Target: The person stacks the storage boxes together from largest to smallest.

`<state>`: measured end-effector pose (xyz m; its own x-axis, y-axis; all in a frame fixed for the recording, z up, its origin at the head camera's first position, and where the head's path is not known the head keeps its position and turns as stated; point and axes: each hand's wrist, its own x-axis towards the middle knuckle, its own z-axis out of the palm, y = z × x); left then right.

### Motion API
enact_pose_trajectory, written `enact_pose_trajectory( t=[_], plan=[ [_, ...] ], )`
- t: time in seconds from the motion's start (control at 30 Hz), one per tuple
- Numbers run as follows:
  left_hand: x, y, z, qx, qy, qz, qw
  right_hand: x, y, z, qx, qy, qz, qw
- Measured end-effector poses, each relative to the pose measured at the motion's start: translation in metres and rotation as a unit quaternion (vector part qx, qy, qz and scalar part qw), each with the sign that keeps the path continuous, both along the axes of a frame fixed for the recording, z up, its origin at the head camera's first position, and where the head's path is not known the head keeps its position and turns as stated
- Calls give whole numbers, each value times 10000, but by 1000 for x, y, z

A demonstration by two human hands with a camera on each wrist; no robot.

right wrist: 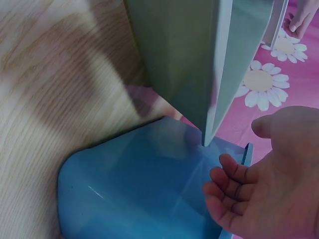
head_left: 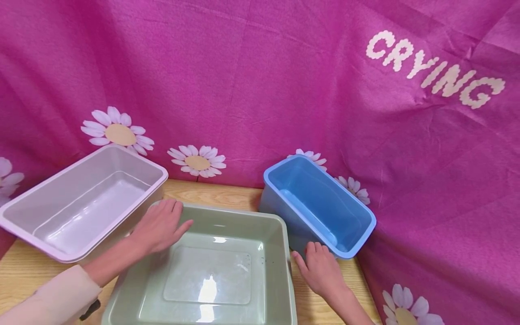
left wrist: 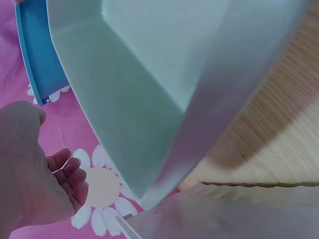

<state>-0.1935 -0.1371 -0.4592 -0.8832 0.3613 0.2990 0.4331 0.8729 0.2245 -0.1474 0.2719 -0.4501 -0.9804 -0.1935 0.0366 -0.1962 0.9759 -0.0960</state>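
Note:
A pale green plastic bin [head_left: 207, 271] stands in the middle of the table, nothing inside it. My left hand [head_left: 158, 225] is over its back left corner, palm down with the thumb out to the side; in the left wrist view its fingers [left wrist: 75, 181] hang loosely curled, apart from the bin. On the right is a blue bin [head_left: 280, 221], set at an angle. Close by its near rim is my right hand [head_left: 321, 268], fingers relaxed; the right wrist view shows its fingertips [right wrist: 217, 189] overlapping the blue bin. Neither hand holds anything.
A pale lilac bin [head_left: 97, 207] sits on the left, its near side close to the green bin. The wooden table [head_left: 211, 193] ends at a magenta cloth [head_left: 243, 90] with daisies and white lettering, which hangs behind and along the right.

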Motion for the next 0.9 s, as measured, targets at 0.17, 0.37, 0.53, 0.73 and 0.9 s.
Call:
enact_pose_trajectory(
  t=[0.17,0.37,0.53,0.73,0.9],
  plan=[
    [-6,5,1,-19,12,-91,10000,3,2,4,-112,3,-108,9999],
    [-16,12,5,-112,-7,-252,9996,6,6,8,-270,19,-262,9993],
    [-23,18,9,-177,24,-392,9991,7,9,10,-321,149,-355,9987],
    [-32,23,14,-98,-73,-540,9985,9,12,14,-365,283,-450,9979],
    [-41,29,18,77,-373,-499,9980,10,15,19,-365,281,-488,9977]
  ],
)
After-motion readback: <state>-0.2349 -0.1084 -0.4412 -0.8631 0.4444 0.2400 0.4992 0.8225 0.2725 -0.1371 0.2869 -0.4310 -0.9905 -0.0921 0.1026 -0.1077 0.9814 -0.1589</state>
